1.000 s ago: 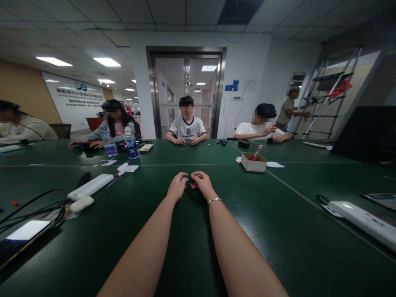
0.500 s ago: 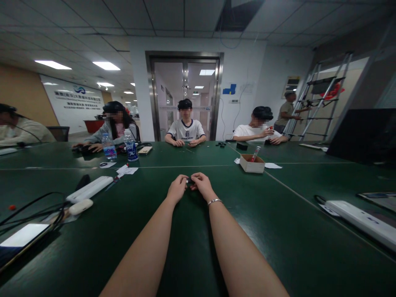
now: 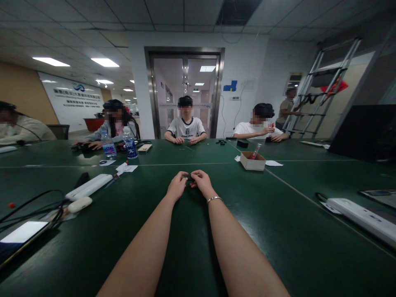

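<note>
Both my arms reach forward over the dark green table. My left hand and my right hand meet near the middle, a small gap between them. Pinched between their fingertips is a small dark object, with a light spot at its left end. The fingers cover most of it, so its kind cannot be made out. A silver bracelet circles my right wrist.
Power strips lie at left and right, with cables and a phone at left. Ahead are two bottles, paper scraps and a small box holding a tube. Several people sit around the table; another stands by a ladder.
The view has shifted slightly. My hands stay in nearly the same place, both still at the small dark object, with the left fingers a little straighter.
</note>
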Demonstrator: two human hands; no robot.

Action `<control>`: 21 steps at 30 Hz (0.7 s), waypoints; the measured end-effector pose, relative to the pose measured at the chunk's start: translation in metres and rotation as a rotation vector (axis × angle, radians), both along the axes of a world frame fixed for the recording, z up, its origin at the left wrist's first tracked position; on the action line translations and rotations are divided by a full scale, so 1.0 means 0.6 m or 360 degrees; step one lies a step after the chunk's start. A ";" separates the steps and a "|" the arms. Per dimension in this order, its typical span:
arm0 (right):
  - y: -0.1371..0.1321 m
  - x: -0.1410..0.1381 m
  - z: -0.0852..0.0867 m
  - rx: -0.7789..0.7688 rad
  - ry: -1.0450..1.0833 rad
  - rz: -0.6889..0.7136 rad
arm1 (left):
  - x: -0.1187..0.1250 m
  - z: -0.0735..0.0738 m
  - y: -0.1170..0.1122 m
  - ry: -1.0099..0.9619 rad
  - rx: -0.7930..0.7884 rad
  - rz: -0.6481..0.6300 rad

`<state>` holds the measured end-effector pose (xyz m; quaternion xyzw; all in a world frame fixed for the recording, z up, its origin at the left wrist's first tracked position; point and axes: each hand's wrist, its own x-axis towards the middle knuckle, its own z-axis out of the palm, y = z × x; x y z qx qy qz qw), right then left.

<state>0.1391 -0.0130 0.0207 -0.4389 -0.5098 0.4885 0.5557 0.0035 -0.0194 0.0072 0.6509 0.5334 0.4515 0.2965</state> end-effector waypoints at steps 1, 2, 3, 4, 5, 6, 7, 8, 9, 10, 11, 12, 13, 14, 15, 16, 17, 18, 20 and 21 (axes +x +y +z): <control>0.000 0.000 0.000 0.0000 0.0001 -0.0002 | 0.000 0.000 0.000 0.0009 0.0006 -0.0008; 0.000 0.000 0.000 -0.0002 0.0002 -0.0007 | 0.000 0.000 0.001 0.0018 0.0002 -0.0013; 0.000 -0.001 0.001 -0.0005 0.0004 -0.0013 | 0.000 0.000 0.002 0.0021 -0.0006 -0.0011; 0.000 -0.001 0.001 -0.0011 0.0006 -0.0017 | 0.000 -0.001 0.002 0.0017 -0.0012 0.0000; 0.000 -0.001 0.001 -0.0018 0.0006 -0.0018 | 0.000 -0.001 0.003 0.0007 -0.0012 0.0010; 0.000 -0.001 0.002 -0.0023 0.0006 -0.0016 | 0.000 -0.002 0.004 -0.0004 -0.0010 0.0020; 0.000 -0.001 0.002 -0.0028 0.0005 -0.0013 | 0.000 -0.002 0.004 -0.0016 -0.0007 0.0027; 0.000 -0.001 0.002 -0.0029 0.0005 -0.0009 | 0.000 -0.002 0.004 -0.0023 -0.0007 0.0029; 0.000 -0.001 0.002 -0.0029 0.0006 -0.0009 | 0.000 -0.002 0.004 -0.0024 -0.0011 0.0022; 0.000 -0.001 0.002 -0.0027 0.0006 -0.0011 | 0.000 -0.001 0.004 -0.0020 -0.0020 0.0013; -0.001 -0.001 0.002 -0.0025 0.0008 -0.0014 | 0.000 -0.001 0.003 -0.0018 -0.0033 0.0008; -0.001 0.000 0.002 -0.0023 0.0011 -0.0018 | 0.000 0.000 0.002 -0.0018 -0.0044 0.0004; -0.001 0.000 0.002 -0.0021 0.0015 -0.0020 | 0.000 0.000 0.002 -0.0019 -0.0050 -0.0006; -0.001 0.000 0.002 -0.0020 0.0020 -0.0021 | 0.000 0.001 0.001 -0.0021 -0.0050 -0.0016; -0.002 0.000 0.002 -0.0018 0.0024 -0.0017 | 0.000 0.001 0.001 -0.0022 -0.0047 -0.0029; -0.002 0.000 0.002 -0.0015 0.0026 -0.0013 | 0.000 0.001 0.000 -0.0020 -0.0043 -0.0039; -0.003 0.000 0.002 -0.0014 0.0024 -0.0013 | -0.001 0.001 -0.001 -0.0012 -0.0035 -0.0046; -0.003 0.000 0.003 -0.0012 0.0020 -0.0014 | -0.001 0.001 -0.001 0.0002 -0.0025 -0.0052; -0.004 -0.001 0.004 -0.0006 0.0014 -0.0016 | 0.000 0.001 -0.004 0.0025 -0.0007 -0.0064; -0.005 -0.002 0.004 -0.0002 0.0010 -0.0019 | 0.000 0.001 -0.005 0.0039 0.0003 -0.0068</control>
